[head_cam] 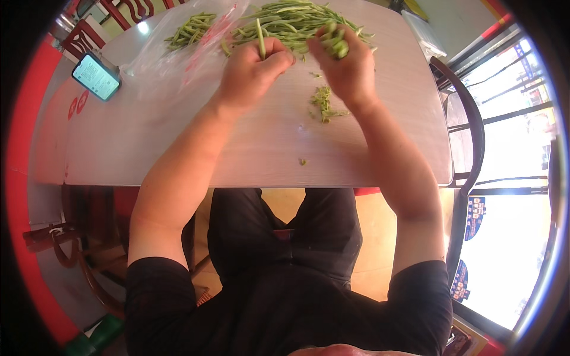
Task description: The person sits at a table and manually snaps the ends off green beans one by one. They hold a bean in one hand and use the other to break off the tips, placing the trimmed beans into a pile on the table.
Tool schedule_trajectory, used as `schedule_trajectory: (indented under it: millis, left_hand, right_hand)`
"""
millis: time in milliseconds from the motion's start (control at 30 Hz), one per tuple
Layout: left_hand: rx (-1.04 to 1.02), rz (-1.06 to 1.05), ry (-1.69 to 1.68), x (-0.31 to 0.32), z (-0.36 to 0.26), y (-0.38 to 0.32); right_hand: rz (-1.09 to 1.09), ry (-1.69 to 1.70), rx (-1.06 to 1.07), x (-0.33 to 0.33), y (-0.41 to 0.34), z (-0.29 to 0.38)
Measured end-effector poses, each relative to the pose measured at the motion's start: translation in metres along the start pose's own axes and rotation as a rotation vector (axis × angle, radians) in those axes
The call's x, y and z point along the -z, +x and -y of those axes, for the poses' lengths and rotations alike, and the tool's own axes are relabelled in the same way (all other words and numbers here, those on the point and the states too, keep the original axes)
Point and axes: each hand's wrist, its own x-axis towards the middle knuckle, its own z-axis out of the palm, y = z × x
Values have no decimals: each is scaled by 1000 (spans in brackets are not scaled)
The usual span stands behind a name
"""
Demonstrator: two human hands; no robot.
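My left hand (pixel 257 69) is closed around one green bean (pixel 260 38), which sticks up above the curled fingers. A bunch of short green bean pieces (pixel 335 43) is gripped in my right hand (pixel 347 66). Both hands are over the light wood-grain table (pixel 262 147), a small gap apart. Just beyond them spreads a large heap of long green beans (pixel 289 20). A clear plastic bag (pixel 151 66) with red print lies to the left, and a smaller pile of short bean pieces (pixel 191 31) rests on it. Trimmed bean ends (pixel 325 104) lie by my right wrist.
A phone with a lit screen (pixel 96 76) leans at the table's left side. One loose scrap (pixel 303 162) lies near the front edge. A chair with a curved dark back (pixel 474 120) stands at the right beside a bright window; more wooden chairs (pixel 82 38) are at the far left.
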Motion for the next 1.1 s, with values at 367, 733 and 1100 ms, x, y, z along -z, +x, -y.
schedule_trajectory:
  millis: [367, 733, 1100]
  left_hand:
    - [191, 59, -75, 10, -3, 7]
    - [-7, 56, 206, 11, 9, 9]
    - [-25, 187, 380, 11, 9, 6]
  right_hand:
    - [148, 1010, -508, 32, 23, -17]
    - [109, 975, -478, 36, 27, -21]
    - [204, 922, -448, 32, 26, -25]
